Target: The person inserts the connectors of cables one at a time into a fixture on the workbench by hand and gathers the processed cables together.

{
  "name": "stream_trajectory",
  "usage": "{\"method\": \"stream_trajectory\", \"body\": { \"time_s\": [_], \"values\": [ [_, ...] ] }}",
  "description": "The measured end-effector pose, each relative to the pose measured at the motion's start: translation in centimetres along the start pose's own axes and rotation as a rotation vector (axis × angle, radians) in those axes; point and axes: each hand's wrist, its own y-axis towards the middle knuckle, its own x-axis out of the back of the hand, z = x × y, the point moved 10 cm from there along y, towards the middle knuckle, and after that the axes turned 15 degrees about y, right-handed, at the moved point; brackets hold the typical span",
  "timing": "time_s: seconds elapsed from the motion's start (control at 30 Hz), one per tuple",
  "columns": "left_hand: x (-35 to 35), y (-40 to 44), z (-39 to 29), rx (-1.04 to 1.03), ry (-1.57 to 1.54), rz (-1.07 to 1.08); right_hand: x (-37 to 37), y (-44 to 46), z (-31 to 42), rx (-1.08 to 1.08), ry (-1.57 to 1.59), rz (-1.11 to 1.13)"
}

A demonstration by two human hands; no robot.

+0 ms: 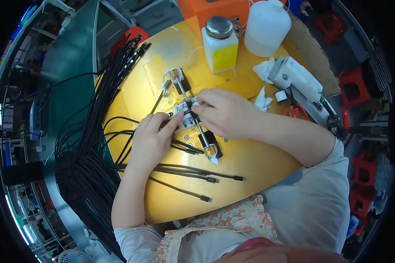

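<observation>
In the head view, a metal fixture [187, 124] with a screwed block and a rod on each side sits on the yellow tabletop. My left hand [152, 136] is at its left side, thumb and index fingertip pressed close to the block. My right hand [224, 112] comes from the right, fingers curled in a pinch over the block's right end. Whatever lies between the fingertips of either hand is hidden or too small to name. Black cables [180, 152] with plug ends pass below and beside my left hand.
Behind the fixture stand a white bottle with a metal cap [220, 49] and a white plastic jug [267, 30]. A metal device [296, 78], red-handled tool [296, 112] and crumpled tissue [263, 101] lie at right. A thick bundle of black cables [81, 149] hangs at left.
</observation>
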Motion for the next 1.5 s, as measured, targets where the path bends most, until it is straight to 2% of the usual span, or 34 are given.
{"method": "stream_trajectory", "body": {
  "time_s": [0.27,0.37,0.47,0.53,0.57,0.63,0.7,0.77,0.83,0.9,1.0,1.13,1.23,1.27,1.33,1.4,1.47,1.5],
  "values": [
    [0.5,0.0,-0.2,-0.016,-0.003,-0.005,0.1,-0.6,0.5,0.056,0.070,-0.033],
    [1.4,0.1,0.3,-0.017,0.054,-0.075,0.3,-0.6,0.4,0.062,0.075,-0.067],
    [3.8,-0.5,1.8,0.179,-0.142,-0.036,1.4,-0.4,0.4,0.031,0.018,-0.115],
    [5.6,-1.5,-1.6,0.048,-0.336,-0.001,1.6,-0.4,-0.2,0.029,0.005,-0.152],
    [5.4,-2.3,-4.0,-0.036,-0.462,0.136,1.6,-0.4,-0.4,0.029,0.004,-0.171],
    [4.9,-3.9,-8.2,-0.162,-0.566,0.181,1.7,-0.3,-0.6,-0.007,-0.003,-0.169],
    [4.7,-4.2,-10.0,-0.230,-0.541,0.180,1.5,-0.2,-0.5,-0.015,-0.002,-0.167],
    [4.0,-4.5,-7.3,-0.125,-0.355,0.116,1.7,-0.2,-0.4,0.001,-0.008,-0.175],
    [3.3,-4.6,-2.5,0.156,-0.127,0.041,1.8,-0.1,-0.2,0.008,-0.008,-0.175],
    [2.6,-4.8,-1.0,0.163,0.051,0.043,1.8,-0.1,0.3,0.028,-0.022,-0.182],
    [1.5,-6.4,-1.7,0.126,-0.068,0.165,2.1,-0.3,0.6,0.054,-0.049,-0.186],
    [2.4,-7.5,-4.0,0.091,-0.377,0.440,2.0,-0.1,0.6,0.061,-0.047,-0.178],
    [3.6,-7.7,-2.9,0.173,-0.734,0.418,2.1,0.0,0.8,0.089,-0.057,-0.204],
    [3.6,-7.6,-1.4,0.272,-0.718,0.432,2.2,0.0,0.9,0.098,-0.070,-0.212],
    [4.3,-7.1,2.6,0.379,-0.269,0.247,1.8,0.0,1.1,0.122,-0.076,-0.191],
    [4.3,-7.2,5.3,0.399,0.143,0.099,1.3,-0.2,1.3,0.181,-0.095,-0.168],
    [0.9,-8.5,8.1,0.501,-0.031,0.215,0.6,-0.5,0.7,0.212,-0.066,-0.224],
    [-0.9,-9.3,9.4,0.532,-0.147,0.173,0.1,-0.8,0.5,0.221,-0.093,-0.207]
  ]
}}
